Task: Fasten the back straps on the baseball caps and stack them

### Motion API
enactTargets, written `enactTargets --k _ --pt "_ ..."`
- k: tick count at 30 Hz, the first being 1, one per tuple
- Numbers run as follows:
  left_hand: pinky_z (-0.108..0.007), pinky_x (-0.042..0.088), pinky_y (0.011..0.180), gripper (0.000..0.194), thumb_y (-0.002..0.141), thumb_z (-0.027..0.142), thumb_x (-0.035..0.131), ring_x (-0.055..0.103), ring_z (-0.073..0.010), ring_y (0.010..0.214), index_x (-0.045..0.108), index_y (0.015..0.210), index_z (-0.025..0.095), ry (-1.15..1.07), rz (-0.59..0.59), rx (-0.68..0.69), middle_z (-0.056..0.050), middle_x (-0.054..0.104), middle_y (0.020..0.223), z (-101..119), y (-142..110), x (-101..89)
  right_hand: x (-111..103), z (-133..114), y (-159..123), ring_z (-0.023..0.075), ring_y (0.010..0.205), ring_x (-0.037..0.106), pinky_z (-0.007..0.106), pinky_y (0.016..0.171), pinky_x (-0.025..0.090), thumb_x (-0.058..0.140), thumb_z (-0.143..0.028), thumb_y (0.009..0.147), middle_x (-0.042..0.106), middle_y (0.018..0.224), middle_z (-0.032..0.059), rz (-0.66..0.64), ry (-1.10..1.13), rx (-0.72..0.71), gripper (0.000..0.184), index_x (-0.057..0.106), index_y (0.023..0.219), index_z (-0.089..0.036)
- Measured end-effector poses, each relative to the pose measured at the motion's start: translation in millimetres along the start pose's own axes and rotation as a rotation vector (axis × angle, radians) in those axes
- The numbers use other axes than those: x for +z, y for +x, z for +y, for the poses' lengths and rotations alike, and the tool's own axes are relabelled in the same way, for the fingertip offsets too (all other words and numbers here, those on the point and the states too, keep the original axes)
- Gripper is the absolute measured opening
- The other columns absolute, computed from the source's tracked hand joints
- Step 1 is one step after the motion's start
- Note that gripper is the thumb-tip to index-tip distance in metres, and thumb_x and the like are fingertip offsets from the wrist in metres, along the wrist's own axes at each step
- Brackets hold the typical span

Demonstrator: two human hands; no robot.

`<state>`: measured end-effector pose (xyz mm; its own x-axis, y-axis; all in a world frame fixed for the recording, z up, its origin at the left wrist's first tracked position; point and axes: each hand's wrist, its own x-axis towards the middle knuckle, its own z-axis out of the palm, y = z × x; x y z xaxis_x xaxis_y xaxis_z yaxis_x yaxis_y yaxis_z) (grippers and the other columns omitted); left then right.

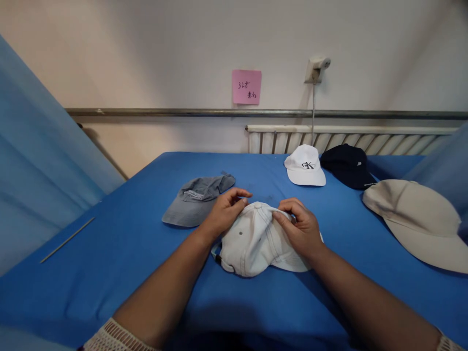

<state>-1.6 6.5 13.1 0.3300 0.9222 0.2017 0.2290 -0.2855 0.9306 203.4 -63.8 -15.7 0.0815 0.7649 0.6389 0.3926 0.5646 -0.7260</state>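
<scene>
An off-white baseball cap (244, 243) stands on the blue-covered table in front of me, its brim toward the right and its back strap toward the left. My right hand (302, 226) pinches the cap's crown between thumb and fingers. At the crown's far left side is my left hand (230, 209), thumb against the fabric and fingers reaching behind it; the fingertips are partly hidden. Just beyond my left hand lies a grey cap (197, 200) with a small light label, brim to the left.
Farther back sit a white cap (305, 165) with black letters and a dark navy cap (347, 165). A large beige cap (420, 214) lies at right. On the blue cover (120, 253) rests a thin stick (68, 240). Blue curtains (40, 146) hang at both sides.
</scene>
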Motion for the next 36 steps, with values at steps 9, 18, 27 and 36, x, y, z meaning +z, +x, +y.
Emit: enactTargets --k 9,18,27,36 --pt "-0.035 0.047 0.09 0.017 0.08 0.028 0.064 0.063 -0.0198 0.093 0.067 0.094 0.018 0.384 -0.067 0.26 -0.005 0.069 0.098 14.1 -4.7 -6.3 0.1 4.8 0.9 0.0168 0.081 0.058 0.031 0.073 0.047 0.064 -0.025 0.086 0.06 0.086 0.0021 0.143 0.052 0.083 0.005 0.064 0.082 -0.022" --pt "-0.036 0.047 0.085 0.015 0.08 0.023 0.064 0.063 -0.0191 0.085 0.066 0.095 0.02 0.596 -0.001 0.403 -0.003 0.07 0.089 2.6 -7.1 6.7 1.5 3.9 -2.3 0.0167 0.08 0.058 0.031 0.07 0.047 0.065 -0.025 0.086 0.061 0.085 0.0023 0.086 0.076 0.062 0.005 0.065 0.082 -0.022" --pt "-0.033 0.05 0.083 0.018 0.083 0.02 0.055 0.065 -0.0178 0.088 0.062 0.1 0.018 0.278 0.292 0.297 -0.005 0.071 0.092 8.0 -4.2 -2.7 2.5 5.2 -2.6 0.0167 0.08 0.058 0.031 0.072 0.048 0.065 -0.025 0.085 0.06 0.086 0.0023 0.145 0.035 0.079 0.004 0.064 0.083 -0.022" --pt "-0.026 0.045 0.061 0.02 0.075 0.033 0.069 0.056 -0.0121 0.062 0.063 0.088 0.019 0.395 -0.016 0.172 0.0 0.066 0.076 27.8 -22.0 13.7 3.8 3.0 -2.4 0.0169 0.079 0.059 0.031 0.07 0.047 0.063 -0.026 0.086 0.061 0.085 0.0026 0.146 -0.009 0.071 0.006 0.064 0.082 -0.022"
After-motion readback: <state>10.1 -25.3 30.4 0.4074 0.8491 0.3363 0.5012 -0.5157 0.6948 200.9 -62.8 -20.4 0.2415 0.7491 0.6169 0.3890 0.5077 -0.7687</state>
